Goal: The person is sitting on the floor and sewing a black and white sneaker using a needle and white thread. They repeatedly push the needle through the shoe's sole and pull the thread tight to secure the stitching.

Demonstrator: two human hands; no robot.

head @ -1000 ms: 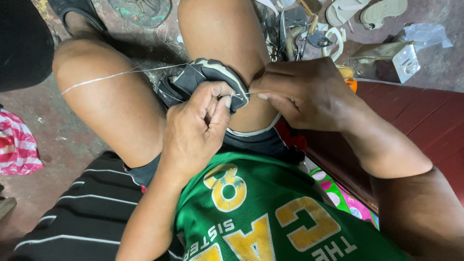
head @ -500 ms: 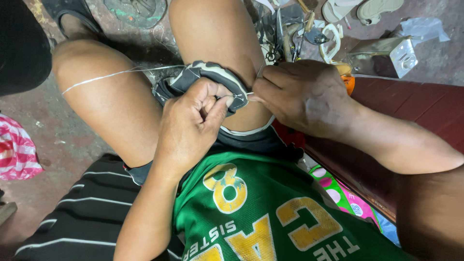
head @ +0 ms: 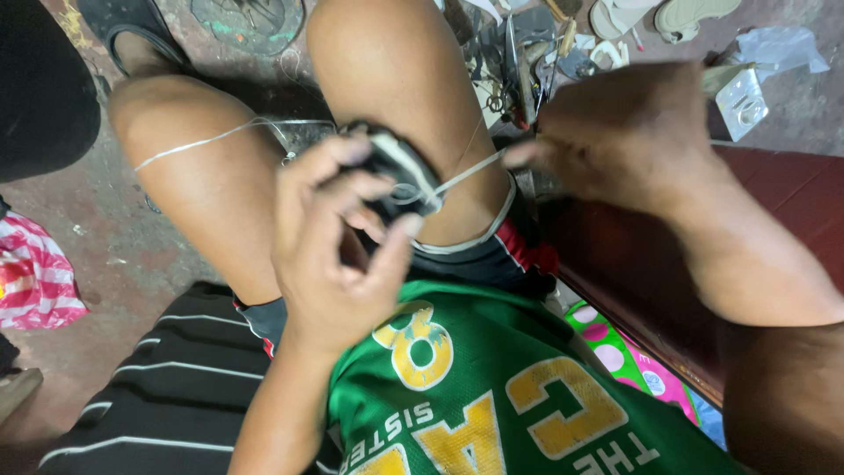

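My left hand (head: 338, 246) grips a dark shoe (head: 400, 171) with a white edge, held between my bare knees. My right hand (head: 624, 136) pinches a white thread (head: 470, 171) and holds it taut away from the shoe, to the right. Another length of the same thread (head: 202, 141) drapes across my left thigh. The shoe is mostly hidden behind my left fingers. I sit in a green jersey (head: 492, 396) with yellow lettering.
Tools and scraps (head: 527, 53) lie on the floor beyond my knees, with light sandals (head: 651, 16) and a small carton (head: 743, 101). A dark red bench (head: 782, 202) runs on the right. A red-and-white striped bag (head: 35, 281) lies left. A dark slipper (head: 132, 35) sits top left.
My right hand has drawn away from the shoe to the right, pulling the thread taut. My left hand has shifted its hold on the shoe, fingers spread wider.
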